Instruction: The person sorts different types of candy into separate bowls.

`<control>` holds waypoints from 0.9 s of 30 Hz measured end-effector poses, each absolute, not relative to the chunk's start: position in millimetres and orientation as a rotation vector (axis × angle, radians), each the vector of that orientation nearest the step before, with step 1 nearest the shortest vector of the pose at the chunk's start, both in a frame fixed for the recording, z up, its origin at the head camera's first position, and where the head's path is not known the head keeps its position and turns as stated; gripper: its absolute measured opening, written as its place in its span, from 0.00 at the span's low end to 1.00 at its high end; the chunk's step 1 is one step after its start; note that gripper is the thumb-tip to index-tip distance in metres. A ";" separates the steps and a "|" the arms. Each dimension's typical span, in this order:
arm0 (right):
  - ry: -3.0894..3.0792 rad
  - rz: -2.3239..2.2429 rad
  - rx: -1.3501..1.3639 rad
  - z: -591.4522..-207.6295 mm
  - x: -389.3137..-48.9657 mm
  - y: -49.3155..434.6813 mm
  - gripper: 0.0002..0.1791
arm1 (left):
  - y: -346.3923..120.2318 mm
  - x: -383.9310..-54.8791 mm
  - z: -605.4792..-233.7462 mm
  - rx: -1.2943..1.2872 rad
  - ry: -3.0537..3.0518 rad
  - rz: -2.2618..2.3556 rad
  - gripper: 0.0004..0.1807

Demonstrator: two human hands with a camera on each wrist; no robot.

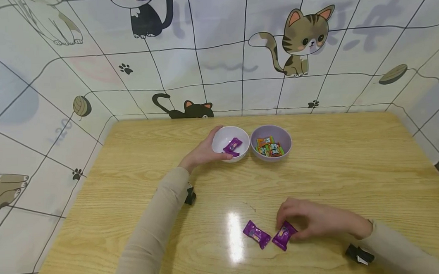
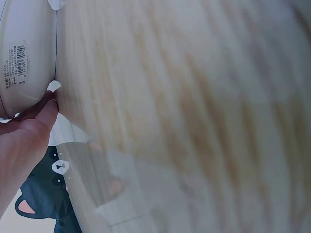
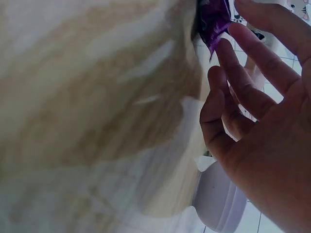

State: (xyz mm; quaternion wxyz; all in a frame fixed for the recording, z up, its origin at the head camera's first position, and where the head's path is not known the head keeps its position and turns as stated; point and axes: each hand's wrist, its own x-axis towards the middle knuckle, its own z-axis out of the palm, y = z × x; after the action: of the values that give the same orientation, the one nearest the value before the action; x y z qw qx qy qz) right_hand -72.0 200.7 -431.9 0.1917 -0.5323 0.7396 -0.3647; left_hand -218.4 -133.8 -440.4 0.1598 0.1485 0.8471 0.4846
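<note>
My left hand (image 1: 208, 148) grips the white bowl (image 1: 223, 133) by its left side, with the thumb over the near rim. Two purple-wrapped candies (image 1: 232, 144) lie inside that bowl. In the left wrist view, a label with a barcode shows on the bowl (image 2: 36, 43), and my fingers lie along it. Low on the right, my right hand (image 1: 317, 216) pinches a purple-wrapped candy (image 1: 284, 236) between thumb and fingers, close over the table. The right wrist view catches this candy (image 3: 214, 22) at the fingertips. Just left of it lies another purple candy (image 1: 257, 234).
A lilac bowl (image 1: 272, 158) stands right beside the white one, holding several orange and green wrapped candies (image 1: 270, 146). Behind the wooden table (image 1: 347, 163) hangs a white cloth with cat drawings (image 1: 223, 66). Black straps (image 1: 359, 254) sit at both wrists.
</note>
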 end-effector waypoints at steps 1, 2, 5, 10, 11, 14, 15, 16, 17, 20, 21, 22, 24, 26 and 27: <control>2.080 -1.015 -1.507 -432.9 -70.9 200.6 0.19 | -133.9 -218.4 -440.5 0.424 2.420 1.384 0.60; 2.081 -1.009 -1.514 -433.6 -69.9 200.5 0.19 | -133.9 -218.5 -440.4 0.423 2.420 1.384 0.60; 2.094 -0.990 -1.510 -436.4 -68.6 201.1 0.20 | -133.8 -218.6 -440.7 0.429 2.421 1.382 0.60; 2.129 -0.980 -1.511 -439.5 -68.6 200.5 0.22 | -133.8 -219.0 -441.2 0.429 2.419 1.384 0.60; 2.137 -0.979 -1.506 -439.7 -68.5 200.2 0.22 | -134.0 -219.0 -441.2 0.430 2.416 1.388 0.60; 2.156 -0.977 -1.472 -439.0 -68.6 198.7 0.22 | -134.3 -219.6 -441.2 0.440 2.412 1.394 0.60; 2.162 -0.976 -1.457 -438.5 -68.6 198.2 0.22 | -134.3 -219.9 -441.0 0.443 2.412 1.397 0.60; 2.167 -0.975 -1.439 -437.7 -68.8 197.7 0.21 | -134.4 -220.0 -440.9 0.443 2.412 1.396 0.60; 2.174 -0.976 -1.420 -437.0 -69.0 197.2 0.21 | -134.3 -219.9 -440.8 0.440 2.412 1.396 0.60; 2.188 -0.990 -1.363 -434.7 -71.0 196.2 0.20 | -134.0 -219.1 -440.4 0.426 2.413 1.390 0.60; 2.197 -0.996 -1.356 -434.2 -72.2 195.9 0.20 | -133.7 -218.7 -439.9 0.422 2.416 1.385 0.60; 2.205 -1.004 -1.346 -433.5 -73.6 195.7 0.19 | -133.6 -218.3 -439.4 0.418 2.416 1.383 0.60; 2.221 -1.029 -1.345 -432.9 -77.1 195.4 0.19 | -133.4 -217.8 -438.6 0.418 2.415 1.383 0.60; 2.241 -1.060 -1.379 -432.8 -81.1 194.3 0.18 | -133.2 -217.2 -438.2 0.423 2.415 1.384 0.60; 2.249 -1.081 -1.387 -432.7 -83.0 193.8 0.18 | -133.1 -217.1 -438.0 0.424 2.416 1.384 0.60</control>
State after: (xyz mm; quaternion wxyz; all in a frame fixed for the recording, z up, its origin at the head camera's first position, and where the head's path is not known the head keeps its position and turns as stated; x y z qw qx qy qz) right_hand -83.0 193.8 -432.7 0.1428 -0.4809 0.7797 -0.3746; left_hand -217.1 -133.1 -438.0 0.1619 0.1484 0.8466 0.4848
